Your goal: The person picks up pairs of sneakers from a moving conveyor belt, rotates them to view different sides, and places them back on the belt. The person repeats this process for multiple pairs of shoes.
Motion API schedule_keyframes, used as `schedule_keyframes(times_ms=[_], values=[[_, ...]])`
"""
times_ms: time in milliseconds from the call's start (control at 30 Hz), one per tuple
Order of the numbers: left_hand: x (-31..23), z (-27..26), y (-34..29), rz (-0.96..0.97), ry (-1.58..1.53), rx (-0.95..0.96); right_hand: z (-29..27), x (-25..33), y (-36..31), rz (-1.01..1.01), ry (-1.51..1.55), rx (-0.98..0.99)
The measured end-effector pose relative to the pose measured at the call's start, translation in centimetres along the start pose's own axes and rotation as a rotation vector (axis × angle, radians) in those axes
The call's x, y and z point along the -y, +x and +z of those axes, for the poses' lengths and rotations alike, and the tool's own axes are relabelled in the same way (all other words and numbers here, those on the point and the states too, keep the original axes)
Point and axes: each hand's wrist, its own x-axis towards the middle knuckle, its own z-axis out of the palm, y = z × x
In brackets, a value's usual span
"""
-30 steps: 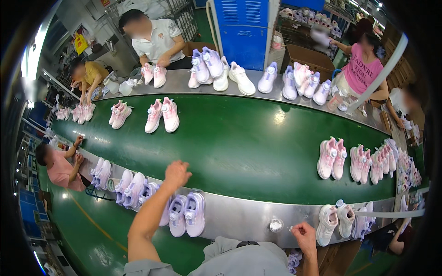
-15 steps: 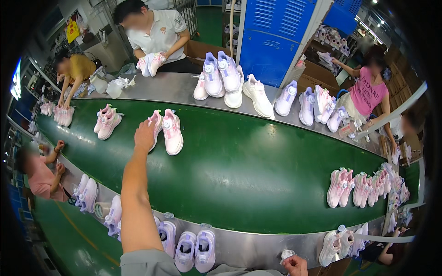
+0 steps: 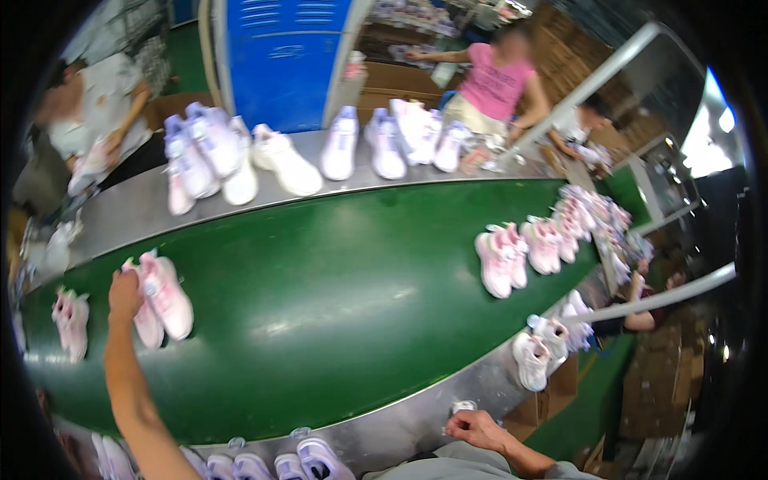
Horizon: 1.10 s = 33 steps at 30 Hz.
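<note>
On the green belt (image 3: 336,272), my left hand (image 3: 124,294) reaches far out to a pair of pale pink sneakers. Its fingers are closed at the top of the left pink sneaker (image 3: 146,320), and the right pink sneaker (image 3: 167,298) stands close beside it. My right hand (image 3: 478,430) is over the near metal ledge (image 3: 376,428) with its fingers curled together. A small whitish crumpled-looking thing (image 3: 462,406) lies right by its fingertips. Whether anything is between those fingers is hidden.
Another pink pair (image 3: 72,324) stands farther left; several pink pairs (image 3: 500,260) line the belt's right. White and lilac sneakers (image 3: 212,148) stand on the far ledge, lilac ones (image 3: 320,460) near me. Co-workers stand across, one in a pink top (image 3: 498,84).
My view has swung to the right, so the belt and shoes sit farther left. My left hand stays at the same pink sneaker. My right hand has come over the ledge, still by the whitish thing.
</note>
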Motion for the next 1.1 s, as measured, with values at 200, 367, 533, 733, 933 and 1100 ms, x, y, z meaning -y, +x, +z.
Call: schedule_keyframes(times_ms=[200,367,533,733,933,1100], values=[[-0.2,-1.4,3.2,0.198,-0.231,0.345,0.3,-0.8,-0.1,-0.009,-0.004,0.025],[-3.3,-2.9,1.5,0.096,-0.256,0.228,0.2,-1.7,-0.7,-0.009,0.068,0.006],[-11.2,-6.3,-1.9,0.002,-0.637,0.202,0.7,-5.2,-2.0,-0.02,0.191,-0.059],[-24.9,-8.4,-7.3,-0.243,-1.41,0.573,0.8,-8.2,-2.0,-0.089,0.422,-0.18],[-26.8,-10.8,-7.2,0.107,-0.726,0.379,-0.6,-7.8,-3.4,-0.018,0.325,-0.248],[-26.7,-13.4,-7.7,0.674,0.237,-0.068,0.2,-10.1,-4.9,0.016,0.46,-0.349]])
